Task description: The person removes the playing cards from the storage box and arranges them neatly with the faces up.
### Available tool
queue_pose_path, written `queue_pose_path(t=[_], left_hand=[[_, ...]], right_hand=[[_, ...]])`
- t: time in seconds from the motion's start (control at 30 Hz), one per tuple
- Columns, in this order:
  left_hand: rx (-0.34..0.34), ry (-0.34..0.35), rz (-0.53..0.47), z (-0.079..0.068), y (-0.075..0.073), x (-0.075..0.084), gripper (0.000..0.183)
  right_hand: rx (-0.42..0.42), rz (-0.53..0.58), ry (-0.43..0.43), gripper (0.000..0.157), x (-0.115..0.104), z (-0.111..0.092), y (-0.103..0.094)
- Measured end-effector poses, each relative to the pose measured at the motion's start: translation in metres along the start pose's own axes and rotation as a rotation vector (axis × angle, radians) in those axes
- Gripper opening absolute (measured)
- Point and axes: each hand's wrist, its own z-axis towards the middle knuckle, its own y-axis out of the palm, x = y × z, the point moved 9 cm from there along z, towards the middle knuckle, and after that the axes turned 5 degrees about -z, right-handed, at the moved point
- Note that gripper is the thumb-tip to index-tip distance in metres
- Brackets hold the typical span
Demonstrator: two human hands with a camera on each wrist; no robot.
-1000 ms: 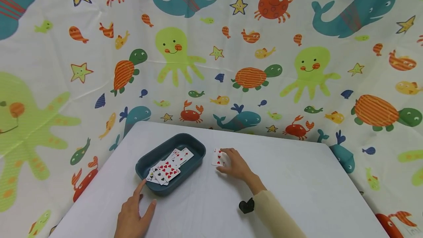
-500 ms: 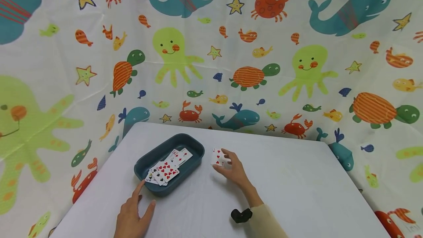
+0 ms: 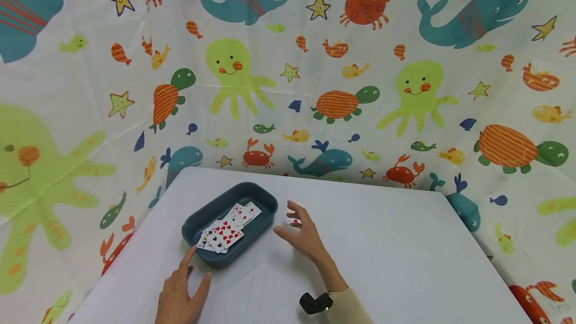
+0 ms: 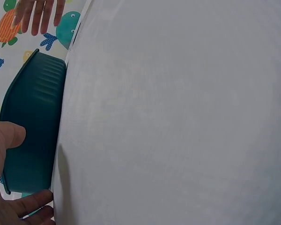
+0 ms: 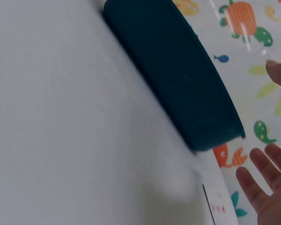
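A dark teal oblong tray (image 3: pixel 264 228) stands left of centre in the head view, with several playing cards (image 3: pixel 227 233) overlapping face up inside. My left hand (image 3: pixel 180 289) lies by the tray's near left end, thumb spread and index fingertip at the rim. Its thumb (image 4: pixel 14 134) shows in front of the tray wall in the left wrist view. My right hand (image 3: pixel 307 236) hovers right of the tray, fingers spread and loosely bent, holding nothing. Behind it a playing card with red marks (image 3: pixel 294 222) is mostly hidden; in the right wrist view this card (image 5: pixel 218 208) lies on the table.
A white cloth covers the table (image 3: pixel 387 259). Behind it hangs a curtain (image 3: pixel 279 94) printed with sea animals. A black device (image 3: pixel 316 304) sits at my right wrist, by a cream sleeve (image 3: pixel 348 309).
My right hand has come off the red-marked card and shifted left toward the tray, its fingers spreading. The left hand stays in place at the tray.
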Motion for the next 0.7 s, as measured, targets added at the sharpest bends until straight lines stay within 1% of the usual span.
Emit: queue_pose_path(t=[0.2,0.4,0.7], left_hand=[[0.000,-0.004,-0.003,0.000,-0.001,-0.001,0.087],[0.006,-0.012,-0.009,0.000,-0.002,0.000,0.087],[0.012,0.012,-0.004,-0.001,-0.001,0.001,0.084]], right_hand=[[-0.067,-0.016,-0.031,0.083,-0.022,0.003,0.020],[-0.138,-0.011,-0.061,0.084,-0.042,0.005,0.042],[-0.213,-0.048,-0.109,0.085,-0.058,0.012,0.074]])
